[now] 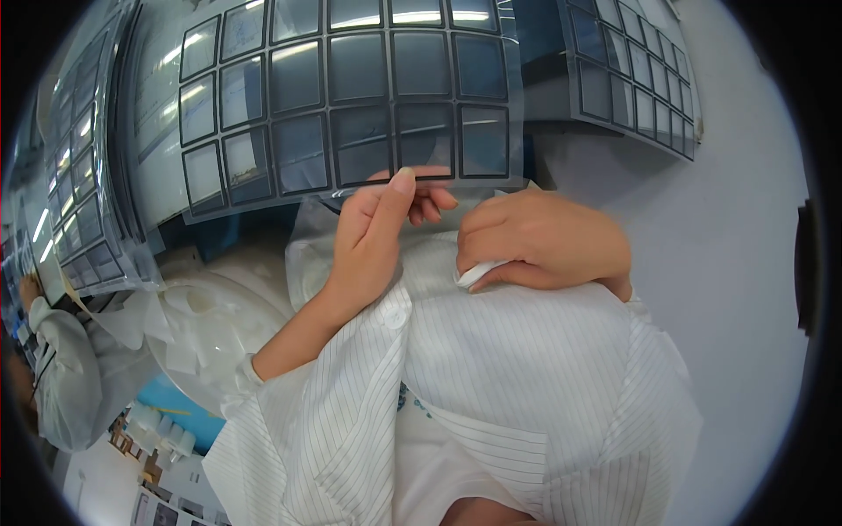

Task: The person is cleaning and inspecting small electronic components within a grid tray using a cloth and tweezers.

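A clear plastic sheet [368,110] with rows of dark rectangular frames spreads in front of me. My left hand [373,232] pinches its near edge, thumb on the front and index finger showing through the film behind; the other fingers curl below the edge. Just to the right, close to my striped white coat [535,351], my right hand [548,237] is closed around a crumpled white cloth [482,272]. Only a small fold of the cloth sticks out by the thumb, so whether it is fabric or tissue cannot be made out.
Similar framed sheets stand at the left [88,167] and at the far right [636,74]. White plastic bags [206,324] lie at the left beside my forearm. Farther left, a co-worker's sleeve [66,377] shows. A pale grey floor [710,263] extends at the right.
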The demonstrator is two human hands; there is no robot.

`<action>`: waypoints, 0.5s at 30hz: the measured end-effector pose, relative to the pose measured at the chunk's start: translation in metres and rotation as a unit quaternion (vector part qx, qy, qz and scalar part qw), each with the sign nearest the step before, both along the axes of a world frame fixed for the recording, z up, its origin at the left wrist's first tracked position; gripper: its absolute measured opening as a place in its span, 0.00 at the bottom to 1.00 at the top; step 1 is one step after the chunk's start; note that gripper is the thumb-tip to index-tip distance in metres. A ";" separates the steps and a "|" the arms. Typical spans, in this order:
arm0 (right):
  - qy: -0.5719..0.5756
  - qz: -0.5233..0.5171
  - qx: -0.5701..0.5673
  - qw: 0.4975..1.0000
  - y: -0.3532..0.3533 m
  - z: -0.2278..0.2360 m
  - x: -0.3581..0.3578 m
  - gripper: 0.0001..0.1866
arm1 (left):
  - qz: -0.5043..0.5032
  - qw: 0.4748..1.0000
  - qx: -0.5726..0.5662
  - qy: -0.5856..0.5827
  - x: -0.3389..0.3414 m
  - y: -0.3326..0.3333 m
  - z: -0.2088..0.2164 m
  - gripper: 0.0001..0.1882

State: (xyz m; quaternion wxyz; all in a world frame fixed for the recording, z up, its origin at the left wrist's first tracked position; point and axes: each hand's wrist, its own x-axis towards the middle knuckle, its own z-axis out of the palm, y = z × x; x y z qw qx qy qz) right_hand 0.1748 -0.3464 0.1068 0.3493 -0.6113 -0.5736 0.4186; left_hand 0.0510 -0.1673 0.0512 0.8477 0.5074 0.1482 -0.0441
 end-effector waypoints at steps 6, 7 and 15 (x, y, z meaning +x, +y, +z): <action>0.008 0.003 0.001 1.000 -0.003 0.006 0.012 0.09 | -0.028 0.998 -0.055 0.006 -0.006 0.004 0.006 0.17; 0.030 -0.011 0.012 0.999 -0.004 0.011 0.016 0.09 | -0.038 0.998 -0.048 0.003 -0.011 0.005 0.003 0.18; -0.193 -0.577 0.432 0.666 0.003 0.044 0.133 0.11 | -0.035 0.997 0.067 0.010 -0.017 0.031 -0.008 0.20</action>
